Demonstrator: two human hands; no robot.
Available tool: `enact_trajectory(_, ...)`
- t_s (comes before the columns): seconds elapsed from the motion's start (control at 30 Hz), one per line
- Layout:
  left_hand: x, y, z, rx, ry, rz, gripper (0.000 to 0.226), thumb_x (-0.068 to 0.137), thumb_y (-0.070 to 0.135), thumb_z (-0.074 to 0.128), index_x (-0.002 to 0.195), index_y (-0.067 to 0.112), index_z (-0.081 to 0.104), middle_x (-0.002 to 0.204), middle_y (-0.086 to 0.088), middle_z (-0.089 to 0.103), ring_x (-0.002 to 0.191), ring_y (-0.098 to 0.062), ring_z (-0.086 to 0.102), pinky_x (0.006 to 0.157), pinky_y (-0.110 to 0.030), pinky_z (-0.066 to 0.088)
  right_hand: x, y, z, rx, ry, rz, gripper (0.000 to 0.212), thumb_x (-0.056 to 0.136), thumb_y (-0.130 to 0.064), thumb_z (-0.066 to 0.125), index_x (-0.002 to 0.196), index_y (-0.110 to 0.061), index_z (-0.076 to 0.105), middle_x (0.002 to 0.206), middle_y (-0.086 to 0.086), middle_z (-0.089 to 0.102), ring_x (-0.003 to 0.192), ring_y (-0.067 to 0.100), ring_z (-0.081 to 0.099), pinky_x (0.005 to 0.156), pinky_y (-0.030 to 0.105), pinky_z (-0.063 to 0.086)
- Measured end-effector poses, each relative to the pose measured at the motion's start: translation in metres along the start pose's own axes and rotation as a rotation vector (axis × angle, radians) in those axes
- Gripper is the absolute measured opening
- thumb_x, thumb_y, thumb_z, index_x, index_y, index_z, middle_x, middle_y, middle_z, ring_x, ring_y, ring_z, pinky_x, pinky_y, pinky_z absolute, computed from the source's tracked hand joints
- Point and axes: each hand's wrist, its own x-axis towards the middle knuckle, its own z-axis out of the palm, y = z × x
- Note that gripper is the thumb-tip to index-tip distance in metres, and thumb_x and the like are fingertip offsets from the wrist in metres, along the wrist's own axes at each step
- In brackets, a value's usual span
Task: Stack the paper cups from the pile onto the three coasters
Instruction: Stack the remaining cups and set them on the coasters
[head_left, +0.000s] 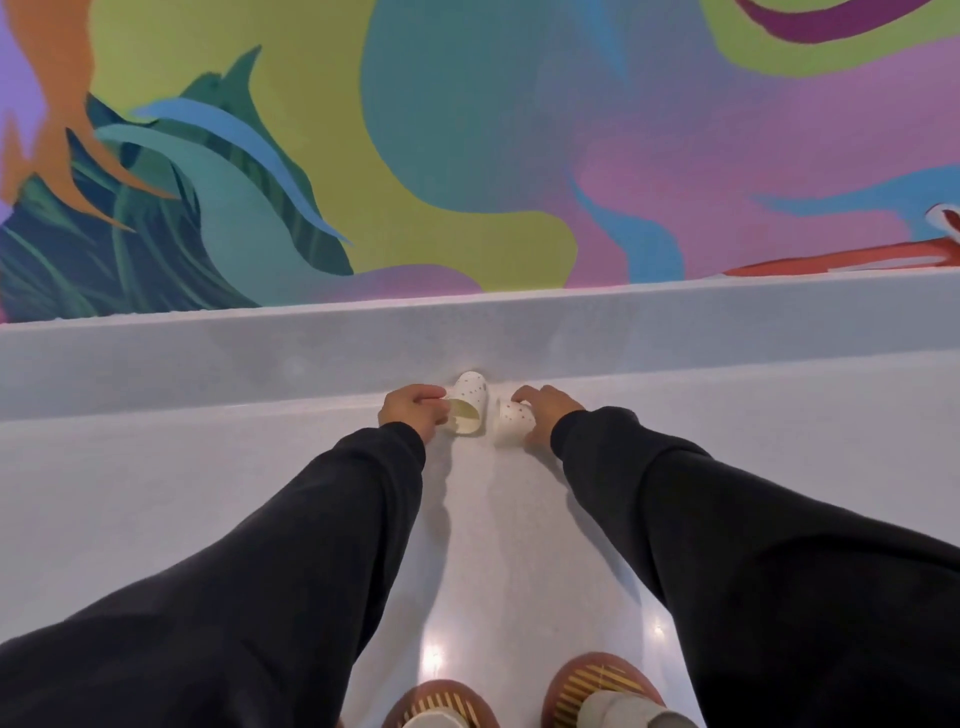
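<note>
Two white dotted paper cups lie at the far side of the pale counter, by the backsplash. My left hand (413, 410) pinches the rim of the left cup (470, 402), which lies on its side with its mouth toward me. My right hand (545, 413) grips the right cup (514, 422), fingers curled over it. Both arms wear black sleeves. At the near edge two round brown striped coasters show, the left coaster (441, 699) and the right coaster (597, 680), each with a white cup on it: one cup (434, 719) and another (623, 709). A third coaster is out of view.
The grey counter (208, 493) ends at a raised backsplash ledge (260, 358). Behind it stands a wall with a bright multicoloured mural (467, 130).
</note>
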Motion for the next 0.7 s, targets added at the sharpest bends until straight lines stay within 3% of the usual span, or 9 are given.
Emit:
enact_trajectory(0.07, -0.003, 0.003, 0.0, 0.036, 0.003, -0.013, 0.018, 0.082, 0.02, 0.082, 0.099, 0.022, 0.074, 0.1, -0.002, 0.077, 0.082, -0.018, 0.077, 0.083, -0.037, 0.063, -0.002, -0.002, 0.0, 0.036, 0.0, 0.01, 0.059, 0.079, -0.023, 0.083, 0.13, -0.031, 0.055, 0.119, -0.001, 0.063, 0.105, 0.024, 0.063, 0.087, 0.034, 0.051)
enact_trajectory(0.17, -0.005, 0.008, 0.0, 0.361, 0.058, 0.111, 0.035, 0.08, 0.034, 0.086, 0.106, 0.024, 0.064, 0.093, 0.001, 0.069, 0.083, -0.021, 0.069, 0.079, -0.035, 0.057, -0.002, -0.002, -0.002, 0.07, -0.008, 0.034, 0.061, 0.08, -0.022, 0.084, 0.133, -0.026, 0.055, 0.122, 0.001, 0.065, 0.111, 0.025, 0.063, 0.092, 0.034, 0.052)
enact_trajectory(0.27, -0.005, 0.01, 0.011, 0.416, -0.007, 0.176, 0.054, 0.084, 0.037, 0.081, 0.127, 0.028, 0.05, 0.112, -0.003, 0.057, 0.096, -0.024, 0.06, 0.081, -0.033, 0.049, 0.0, -0.001, -0.001, 0.111, 0.004, 0.042, 0.061, 0.081, -0.021, 0.084, 0.135, -0.025, 0.055, 0.125, 0.002, 0.065, 0.113, 0.025, 0.063, 0.094, 0.033, 0.053)
enact_trajectory(0.33, -0.004, 0.01, 0.022, 0.432, -0.003, 0.135, 0.058, 0.087, 0.046, 0.075, 0.133, 0.027, 0.045, 0.117, -0.004, 0.054, 0.097, -0.025, 0.058, 0.083, -0.033, 0.048, -0.001, 0.0, 0.0, 0.125, 0.016, 0.038, 0.061, 0.081, -0.021, 0.084, 0.135, -0.024, 0.056, 0.126, 0.003, 0.065, 0.113, 0.025, 0.062, 0.093, 0.032, 0.052)
enact_trajectory(0.43, -0.003, 0.008, 0.039, 0.349, 0.034, -0.021, 0.052, 0.09, 0.059, 0.063, 0.124, 0.025, 0.044, 0.112, -0.005, 0.061, 0.087, -0.029, 0.069, 0.076, -0.035, 0.056, -0.002, -0.001, 0.003, 0.176, 0.03, 0.034, 0.058, 0.083, -0.021, 0.084, 0.134, -0.023, 0.057, 0.126, 0.002, 0.066, 0.114, 0.025, 0.063, 0.095, 0.033, 0.052)
enact_trajectory(0.5, 0.0, 0.005, 0.047, 0.221, 0.026, -0.115, 0.048, 0.088, 0.053, 0.067, 0.12, 0.024, 0.046, 0.114, -0.008, 0.062, 0.084, -0.032, 0.073, 0.068, -0.036, 0.061, -0.002, -0.001, 0.006, 0.212, 0.04, 0.033, 0.056, 0.083, -0.021, 0.083, 0.133, -0.025, 0.058, 0.125, 0.002, 0.066, 0.111, 0.024, 0.063, 0.097, 0.034, 0.053)
enact_trajectory(0.6, 0.013, 0.001, 0.047, 0.157, 0.073, -0.142, 0.033, 0.085, 0.031, 0.066, 0.114, 0.026, 0.051, 0.117, -0.011, 0.065, 0.092, -0.034, 0.071, 0.085, -0.045, 0.062, -0.001, 0.002, 0.009, 0.244, 0.05, 0.023, 0.055, 0.083, -0.019, 0.083, 0.132, -0.025, 0.059, 0.126, 0.003, 0.067, 0.102, 0.02, 0.059, 0.095, 0.033, 0.053)
enact_trajectory(0.7, 0.021, 0.01, 0.032, 0.135, 0.157, -0.075, 0.03, 0.09, 0.012, 0.06, 0.118, 0.023, 0.062, 0.125, -0.01, 0.063, 0.106, -0.033, 0.064, 0.093, -0.045, 0.059, -0.001, 0.007, 0.007, 0.285, 0.056, 0.039, 0.057, 0.082, -0.018, 0.084, 0.133, -0.023, 0.059, 0.126, 0.004, 0.066, 0.108, 0.023, 0.062, 0.097, 0.035, 0.054)
